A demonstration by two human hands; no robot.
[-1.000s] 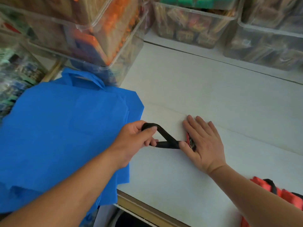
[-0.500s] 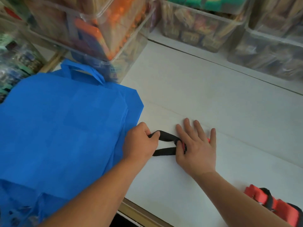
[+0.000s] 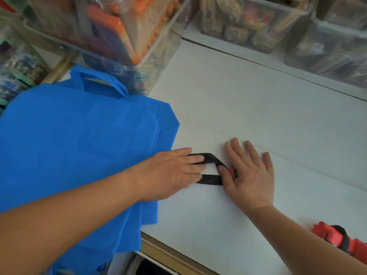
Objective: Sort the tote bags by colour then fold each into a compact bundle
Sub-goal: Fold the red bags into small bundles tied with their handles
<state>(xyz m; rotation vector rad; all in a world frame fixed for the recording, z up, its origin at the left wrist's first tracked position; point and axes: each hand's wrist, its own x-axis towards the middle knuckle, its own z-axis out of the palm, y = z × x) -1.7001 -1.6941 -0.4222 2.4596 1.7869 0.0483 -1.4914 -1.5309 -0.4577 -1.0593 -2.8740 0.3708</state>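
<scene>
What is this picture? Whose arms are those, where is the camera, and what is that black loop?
There is no machine here, only a person's two bare arms. The camera sits on the person's head and looks down, so you see what they see.

The left hand lies flat, with straight fingers pressing on a black strap that makes a loop. The right hand presses flat on a small red thing that is mostly hidden underneath. It is probably a folded bag, and the strap comes out of it. Neither hand grips anything; both just press down.

On the white table there are blue tote bags on the left and a red bundle at the near right. Clear boxes full of things stand at the back.
</scene>
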